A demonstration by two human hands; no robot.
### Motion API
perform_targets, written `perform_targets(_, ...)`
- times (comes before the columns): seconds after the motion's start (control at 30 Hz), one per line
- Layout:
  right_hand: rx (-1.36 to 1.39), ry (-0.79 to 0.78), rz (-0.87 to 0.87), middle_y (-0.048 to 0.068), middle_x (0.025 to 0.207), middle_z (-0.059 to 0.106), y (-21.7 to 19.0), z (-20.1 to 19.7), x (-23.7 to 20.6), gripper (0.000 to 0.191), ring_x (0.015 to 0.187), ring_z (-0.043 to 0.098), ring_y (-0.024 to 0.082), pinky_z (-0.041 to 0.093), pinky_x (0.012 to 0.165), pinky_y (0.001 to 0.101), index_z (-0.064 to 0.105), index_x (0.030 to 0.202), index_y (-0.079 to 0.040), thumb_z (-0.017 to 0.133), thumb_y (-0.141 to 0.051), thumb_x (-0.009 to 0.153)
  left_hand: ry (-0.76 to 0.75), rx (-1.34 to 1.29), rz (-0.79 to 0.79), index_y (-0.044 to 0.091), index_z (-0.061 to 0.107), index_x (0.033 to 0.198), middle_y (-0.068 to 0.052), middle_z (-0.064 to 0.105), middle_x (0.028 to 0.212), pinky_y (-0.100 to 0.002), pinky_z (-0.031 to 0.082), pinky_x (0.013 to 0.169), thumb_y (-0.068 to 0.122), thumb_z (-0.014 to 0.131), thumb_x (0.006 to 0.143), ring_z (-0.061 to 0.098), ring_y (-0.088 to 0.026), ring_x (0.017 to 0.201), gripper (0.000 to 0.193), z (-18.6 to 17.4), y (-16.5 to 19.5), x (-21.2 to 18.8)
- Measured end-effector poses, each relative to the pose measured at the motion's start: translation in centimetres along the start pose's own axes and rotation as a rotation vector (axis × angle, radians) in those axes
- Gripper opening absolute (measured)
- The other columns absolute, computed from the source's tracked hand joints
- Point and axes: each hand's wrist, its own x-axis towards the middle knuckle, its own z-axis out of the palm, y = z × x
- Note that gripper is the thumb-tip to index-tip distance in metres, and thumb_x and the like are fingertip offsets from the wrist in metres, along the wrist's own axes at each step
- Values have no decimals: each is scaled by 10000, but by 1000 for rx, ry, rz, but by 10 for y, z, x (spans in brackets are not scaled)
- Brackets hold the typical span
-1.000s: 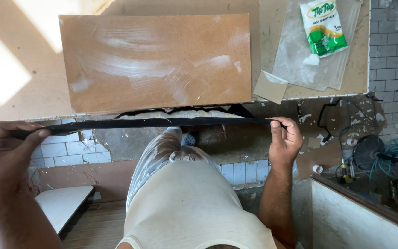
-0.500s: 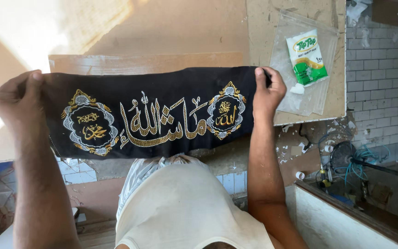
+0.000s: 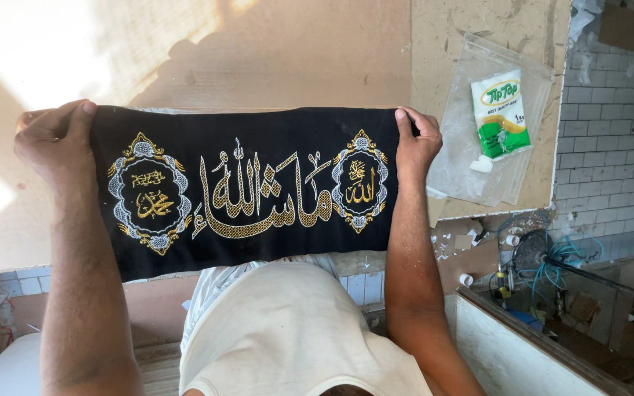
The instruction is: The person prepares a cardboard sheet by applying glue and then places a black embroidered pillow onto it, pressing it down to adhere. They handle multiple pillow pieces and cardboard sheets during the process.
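Across the middle of the frame I hold a black cloth (image 3: pixel 247 192) stretched flat between my two hands. At centre left, my left hand (image 3: pixel 56 143) is closed over the cloth's upper left corner, thumb on the front face and fingers curled behind. At centre right, my right hand (image 3: pixel 416 143) pinches the upper right corner the same way, thumb pressed on the front edge. Both forearms rise from the bottom of the frame.

The cloth hangs upright and wide, facing me. It carries gold embroidered script along its middle, with a gold and silver medallion (image 3: pixel 150 194) near the left end and a second medallion (image 3: pixel 359 181) near the right end.

Below the cloth, at bottom centre, sits a cream garment (image 3: pixel 295 337) over my body. Behind the cloth a brown board (image 3: pixel 258 51) fills the upper left and centre, with sunlight across it. At upper right, a clear plastic bag (image 3: pixel 471 139) lies against a pale panel, with a green and white packet (image 3: pixel 500 114) in it. White tiles (image 3: pixel 610 147) cover the far right. At lower right I see blue wires (image 3: pixel 552 268) near a white ledge (image 3: pixel 508 352).
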Motion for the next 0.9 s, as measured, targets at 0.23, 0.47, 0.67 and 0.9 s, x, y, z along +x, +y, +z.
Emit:
perform_targets(0.23,-46,-40,118,53,918,708,0,3,7,191,894,664,172,543,842,324,816,1066,-88,823,-212,922,-18,41,-79,97,856,1074,-65,728,966,-354,534,836,99,897,945,664,-165,932,135,5,-15,5)
perform_targets(0.47,-3,-31,113,61,940,722,5,5,10,187,903,673,180,542,848,326,804,1038,-62,824,-209,924,-60,-21,-178,57,830,1078,-81,738,991,-316,565,788,125,889,965,692,-168,882,144,6,-3,13)
perform_targets(0.67,60,-57,93,49,1013,739,10,7,12,231,952,684,150,547,878,310,791,1084,-41,810,-227,948,-115,-116,-350,21,772,1091,-79,749,983,-313,601,793,185,864,986,707,-146,861,215,5,12,21)
perform_targets(0.9,240,-145,416,-25,914,629,31,-31,-28,379,818,527,59,456,736,226,706,1249,8,759,-268,995,-188,-59,-373,-32,684,1262,-101,701,1052,-280,525,781,261,711,1118,648,-140,905,327,-23,1,-15)
